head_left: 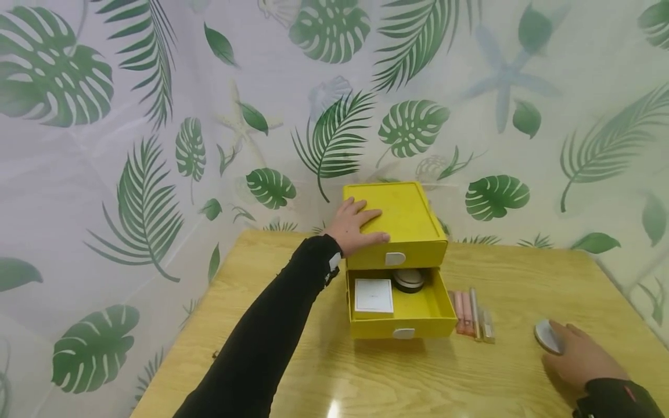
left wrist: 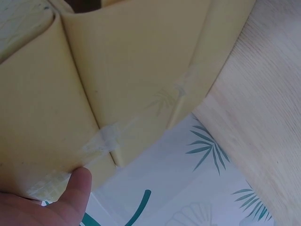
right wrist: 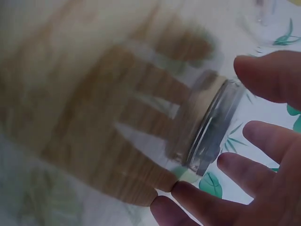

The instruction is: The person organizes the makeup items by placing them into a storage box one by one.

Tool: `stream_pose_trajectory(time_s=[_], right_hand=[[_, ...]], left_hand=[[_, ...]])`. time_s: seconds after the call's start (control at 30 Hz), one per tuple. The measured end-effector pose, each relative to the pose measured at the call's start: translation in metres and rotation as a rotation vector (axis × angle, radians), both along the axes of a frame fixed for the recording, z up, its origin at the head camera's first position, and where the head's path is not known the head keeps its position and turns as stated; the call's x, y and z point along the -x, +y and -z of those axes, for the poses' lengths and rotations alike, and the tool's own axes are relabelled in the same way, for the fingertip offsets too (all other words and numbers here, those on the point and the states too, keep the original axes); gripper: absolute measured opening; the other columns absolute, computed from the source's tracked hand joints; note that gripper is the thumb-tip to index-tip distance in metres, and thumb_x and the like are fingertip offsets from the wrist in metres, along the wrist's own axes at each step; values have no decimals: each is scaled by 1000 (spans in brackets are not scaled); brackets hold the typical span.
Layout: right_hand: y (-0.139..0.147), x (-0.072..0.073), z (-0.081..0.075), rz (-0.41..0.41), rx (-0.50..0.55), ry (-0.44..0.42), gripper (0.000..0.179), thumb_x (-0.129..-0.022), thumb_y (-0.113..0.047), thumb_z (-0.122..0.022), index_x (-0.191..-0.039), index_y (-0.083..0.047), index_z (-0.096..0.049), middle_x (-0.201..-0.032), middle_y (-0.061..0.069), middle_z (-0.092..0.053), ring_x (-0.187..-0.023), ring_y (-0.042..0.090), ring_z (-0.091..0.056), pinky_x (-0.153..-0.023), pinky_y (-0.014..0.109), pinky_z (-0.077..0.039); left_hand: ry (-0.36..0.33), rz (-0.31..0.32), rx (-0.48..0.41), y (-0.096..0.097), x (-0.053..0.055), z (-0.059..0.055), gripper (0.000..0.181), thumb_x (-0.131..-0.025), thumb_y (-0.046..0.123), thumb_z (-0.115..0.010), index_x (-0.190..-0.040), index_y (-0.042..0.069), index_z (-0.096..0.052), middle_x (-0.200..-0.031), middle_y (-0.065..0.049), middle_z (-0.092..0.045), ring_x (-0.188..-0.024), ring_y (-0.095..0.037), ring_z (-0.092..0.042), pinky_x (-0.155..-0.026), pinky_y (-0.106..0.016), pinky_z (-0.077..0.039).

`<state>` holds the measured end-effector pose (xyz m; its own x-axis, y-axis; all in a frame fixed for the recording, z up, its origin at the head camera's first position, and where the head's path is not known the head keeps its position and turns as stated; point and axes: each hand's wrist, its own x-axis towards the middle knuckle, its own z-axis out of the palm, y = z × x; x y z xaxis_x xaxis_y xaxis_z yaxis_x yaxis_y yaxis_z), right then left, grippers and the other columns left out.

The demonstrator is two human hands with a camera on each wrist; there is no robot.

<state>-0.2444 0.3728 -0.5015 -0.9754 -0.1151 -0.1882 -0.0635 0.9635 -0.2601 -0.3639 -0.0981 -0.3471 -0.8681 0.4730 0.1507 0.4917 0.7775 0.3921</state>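
Observation:
My left hand (head_left: 352, 227) rests on the top left of a two-tier yellow drawer box (head_left: 399, 212), fingers spread; the left wrist view shows one finger (left wrist: 81, 186) against its side. The lower drawer (head_left: 405, 328) is pulled out, with a white square box (head_left: 373, 296) and a round dark-rimmed compact (head_left: 408, 277) inside. At the right of the table, my right hand (head_left: 585, 354) holds a round silver compact (head_left: 549, 337) at its fingertips. In the right wrist view this compact (right wrist: 209, 126) is tilted on edge between thumb and fingers.
Pink tubes (head_left: 463, 310), a slim gold stick (head_left: 475, 313) and a small clear bottle (head_left: 488, 326) lie just right of the open drawer. The wooden table (head_left: 292, 371) meets a leaf-patterned backdrop (head_left: 334, 104) behind and to the left.

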Motion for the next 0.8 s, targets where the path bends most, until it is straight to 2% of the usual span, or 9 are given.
stream_pose_trajectory(time_s=[0.17,0.3,0.43,0.6,0.8], right_hand=[[1,2,2,-20,-27,-27,81,-86,-37,-60,-138,16,-27,-127,49,-30,-110,62,-34,-83,73,-36],[-3,8,2,-32,-24,-42,89,-85,-47,-62,-141,12,-25,-126,45,-35,-107,59,-39,-79,67,-41],[-3,15,3,-12,-36,11,98,-80,-57,-64,-141,9,-26,-120,46,-39,-101,58,-45,-72,64,-44],[0,16,7,9,-64,-1,107,-73,-69,-64,-139,9,-31,-113,46,-43,-95,56,-49,-67,63,-46],[2,18,2,-5,-70,-18,103,-75,-73,-59,-133,10,-41,-111,45,-44,-96,55,-48,-68,62,-47]], left_hand=[[-2,-9,4,0,0,2,71,-87,62,-54,-145,24,-40,-154,-10,-21,-139,-27,0,-112,-52,-18],[-17,-21,11,-5,-2,2,71,-87,62,-54,-145,25,-39,-155,-9,-19,-139,-26,1,-112,-53,-18],[-4,-20,-3,-6,-1,1,69,-87,60,-55,-144,23,-40,-154,-10,-20,-139,-27,0,-112,-54,-18],[-23,-15,4,-3,-1,6,71,-87,61,-54,-145,23,-40,-154,-10,-20,-139,-27,0,-112,-53,-18],[-4,-4,-7,1,-2,3,69,-88,60,-55,-145,24,-40,-154,-10,-20,-139,-27,0,-112,-54,-19]])
